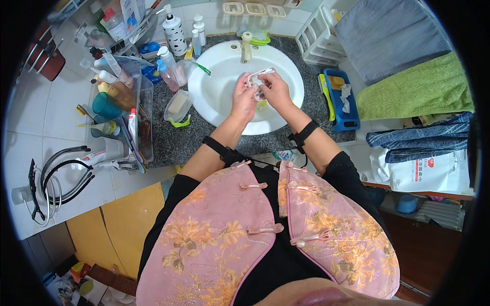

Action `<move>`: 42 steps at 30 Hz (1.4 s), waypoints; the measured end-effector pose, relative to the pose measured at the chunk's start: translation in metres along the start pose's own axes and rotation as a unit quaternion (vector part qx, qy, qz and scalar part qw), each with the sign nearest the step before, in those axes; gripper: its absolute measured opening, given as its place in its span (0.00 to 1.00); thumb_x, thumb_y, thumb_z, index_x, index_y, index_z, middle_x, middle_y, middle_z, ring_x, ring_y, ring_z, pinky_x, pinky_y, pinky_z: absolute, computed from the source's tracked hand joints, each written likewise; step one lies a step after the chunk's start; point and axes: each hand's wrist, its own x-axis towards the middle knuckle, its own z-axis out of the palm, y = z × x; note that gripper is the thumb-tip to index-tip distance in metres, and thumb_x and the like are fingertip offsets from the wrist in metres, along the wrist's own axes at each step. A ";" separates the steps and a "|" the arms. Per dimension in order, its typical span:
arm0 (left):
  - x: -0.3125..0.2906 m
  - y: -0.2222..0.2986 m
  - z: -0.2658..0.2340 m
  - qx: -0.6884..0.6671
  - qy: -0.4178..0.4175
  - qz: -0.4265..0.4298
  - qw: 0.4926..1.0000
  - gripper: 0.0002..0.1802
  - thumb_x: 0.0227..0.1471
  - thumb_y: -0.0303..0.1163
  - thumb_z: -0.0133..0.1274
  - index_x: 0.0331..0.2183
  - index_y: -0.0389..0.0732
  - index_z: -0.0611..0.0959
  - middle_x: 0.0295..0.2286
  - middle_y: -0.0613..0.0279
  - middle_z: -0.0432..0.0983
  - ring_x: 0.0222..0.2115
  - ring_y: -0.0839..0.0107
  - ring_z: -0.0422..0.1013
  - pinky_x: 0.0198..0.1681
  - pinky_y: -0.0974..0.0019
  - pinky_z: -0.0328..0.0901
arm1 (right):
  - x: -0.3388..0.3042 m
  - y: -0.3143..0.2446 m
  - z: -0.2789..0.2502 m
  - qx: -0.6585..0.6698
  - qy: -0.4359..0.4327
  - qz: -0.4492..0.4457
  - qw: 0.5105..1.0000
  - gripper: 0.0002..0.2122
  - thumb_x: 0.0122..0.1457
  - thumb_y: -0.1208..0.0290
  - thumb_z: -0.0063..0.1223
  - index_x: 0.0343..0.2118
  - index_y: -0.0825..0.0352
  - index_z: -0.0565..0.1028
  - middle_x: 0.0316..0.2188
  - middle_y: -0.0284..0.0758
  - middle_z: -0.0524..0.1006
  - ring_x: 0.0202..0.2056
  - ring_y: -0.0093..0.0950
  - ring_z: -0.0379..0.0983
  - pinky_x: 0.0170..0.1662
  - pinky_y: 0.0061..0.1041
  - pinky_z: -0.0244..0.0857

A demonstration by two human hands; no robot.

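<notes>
Both hands are over the white round sink (219, 97). My left hand (243, 99) and my right hand (276, 91) together hold a clear plastic soap dish (258, 79) above the basin, just in front of the beige tap (246, 47). My left fingers curl around its left end and my right fingers grip its right side. A small yellowish piece (261, 104) shows beneath the hands. Black straps circle both forearms.
A second clear soap box with a bar (178, 106) sits left of the sink on the dark speckled counter (173, 143). Pump bottles (172, 34), a tray of toiletries (118, 102), a blue tray (339, 99), and green and grey towels (413, 86) surround it.
</notes>
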 end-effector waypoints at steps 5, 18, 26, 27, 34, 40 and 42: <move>0.002 0.006 -0.007 0.012 0.019 -0.056 0.998 0.23 0.59 0.32 0.42 0.55 0.45 0.61 0.47 0.57 0.66 0.46 0.63 0.67 0.45 0.54 0.68 | -0.008 -0.005 0.006 0.051 -0.074 -0.080 0.993 0.13 0.46 0.81 0.52 0.38 0.65 0.76 0.33 0.37 0.72 0.32 0.33 0.72 0.36 0.26 0.67; 0.017 -0.008 0.013 0.087 0.054 0.004 0.995 0.28 0.51 0.18 0.41 0.54 0.40 0.60 0.46 0.54 0.67 0.42 0.62 0.72 0.37 0.58 0.74 | 0.012 0.000 -0.015 -0.370 0.015 -0.067 0.926 0.17 0.48 0.71 0.52 0.44 0.57 0.75 0.34 0.35 0.73 0.39 0.33 0.71 0.39 0.38 0.61; 0.015 -0.006 0.014 0.094 0.049 -0.027 0.994 0.33 0.43 0.13 0.39 0.54 0.39 0.60 0.46 0.53 0.66 0.42 0.60 0.71 0.37 0.57 0.74 | 0.030 0.018 -0.011 -0.185 0.007 0.049 0.982 0.15 0.47 0.73 0.51 0.41 0.63 0.76 0.36 0.41 0.74 0.37 0.40 0.73 0.40 0.35 0.68; 0.015 -0.006 0.013 0.095 0.051 -0.029 0.994 0.34 0.42 0.13 0.40 0.54 0.39 0.60 0.46 0.53 0.66 0.43 0.60 0.71 0.37 0.56 0.74 | 0.030 0.018 -0.009 -0.156 0.004 0.045 0.987 0.14 0.47 0.73 0.51 0.40 0.63 0.77 0.36 0.42 0.74 0.36 0.40 0.73 0.40 0.34 0.68; 0.023 0.005 -0.018 0.076 0.030 -0.088 0.993 0.38 0.33 0.13 0.42 0.53 0.39 0.63 0.44 0.54 0.67 0.43 0.60 0.69 0.39 0.55 0.72 | 0.013 0.011 0.010 -0.006 -0.128 -0.035 0.991 0.14 0.48 0.77 0.49 0.40 0.59 0.77 0.37 0.37 0.74 0.35 0.38 0.73 0.38 0.32 0.68; 0.027 0.010 -0.018 0.078 0.017 -0.051 0.996 0.38 0.33 0.13 0.40 0.53 0.36 0.62 0.44 0.52 0.67 0.45 0.59 0.69 0.42 0.56 0.72 | 0.016 0.003 -0.001 -0.189 -0.057 -0.141 0.970 0.15 0.47 0.75 0.52 0.39 0.55 0.77 0.33 0.33 0.73 0.34 0.37 0.73 0.37 0.34 0.68; 0.025 0.012 -0.011 0.072 0.017 -0.045 0.996 0.38 0.34 0.12 0.40 0.53 0.36 0.62 0.45 0.52 0.67 0.45 0.58 0.69 0.44 0.55 0.72 | 0.021 0.005 -0.006 -0.237 -0.017 -0.120 0.964 0.14 0.47 0.75 0.52 0.39 0.55 0.77 0.33 0.33 0.73 0.34 0.37 0.74 0.37 0.35 0.69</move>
